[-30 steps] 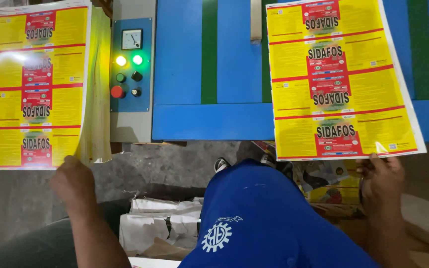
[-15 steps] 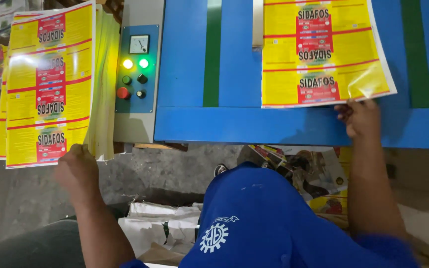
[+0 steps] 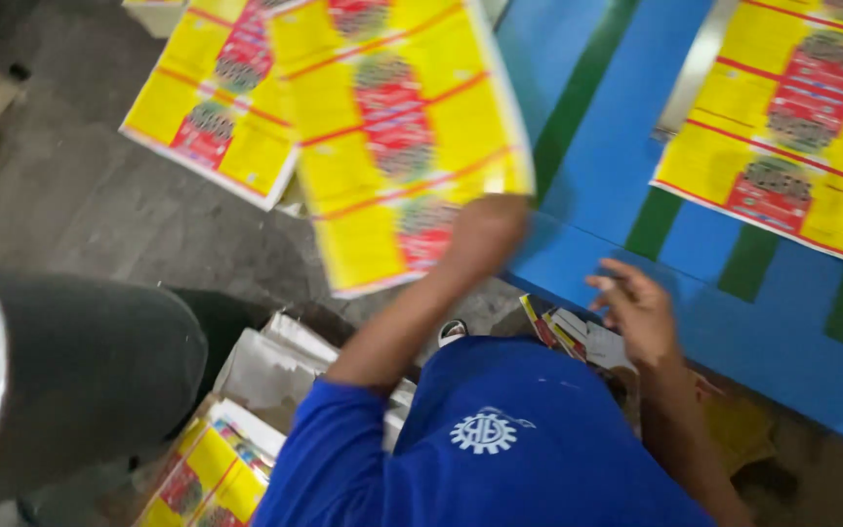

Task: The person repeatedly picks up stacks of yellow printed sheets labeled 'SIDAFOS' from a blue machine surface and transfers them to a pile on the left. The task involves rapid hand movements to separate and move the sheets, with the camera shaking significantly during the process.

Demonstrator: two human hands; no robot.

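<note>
Your left hand (image 3: 485,234) pinches the yellow printed sheet (image 3: 402,137) by its bottom edge so it hangs clear; your right hand (image 3: 636,312), open and empty, hovers at the blue bench (image 3: 626,176) edge, four o'clock of the left.

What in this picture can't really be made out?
- Head view: print on the yellow sheet in the left hand is lost to motion blur.
- The left hand's grip is unclear; its fingers lie behind the sheet.
- The sheet on the blue table is cut off by the top and right edges.
- Whether the right hand touches the table is unclear.
- The stack by the floor runs off the bottom edge.
</note>
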